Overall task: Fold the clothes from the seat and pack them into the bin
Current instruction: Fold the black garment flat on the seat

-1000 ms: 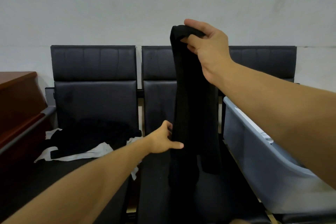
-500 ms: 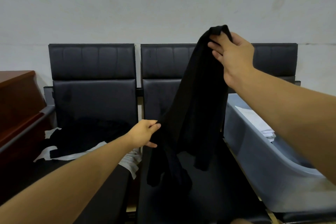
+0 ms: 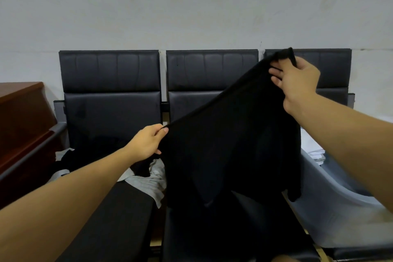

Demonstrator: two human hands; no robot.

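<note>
Garment (image 3: 229,151) black, stretched aslant over middle seat (image 3: 212,240), top edge rising from left hand (image 3: 146,142) pinching low corner to right hand (image 3: 297,83) gripping high corner nearest bin (image 3: 340,215); remaining clothes (image 3: 144,176) heaped left.

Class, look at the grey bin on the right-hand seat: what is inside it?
Inside the grey bin, white folded cloth lies near its far end. The black garment, held up by the left hand and right hand, covers the bin's near-left part, so that stays unseen.
</note>
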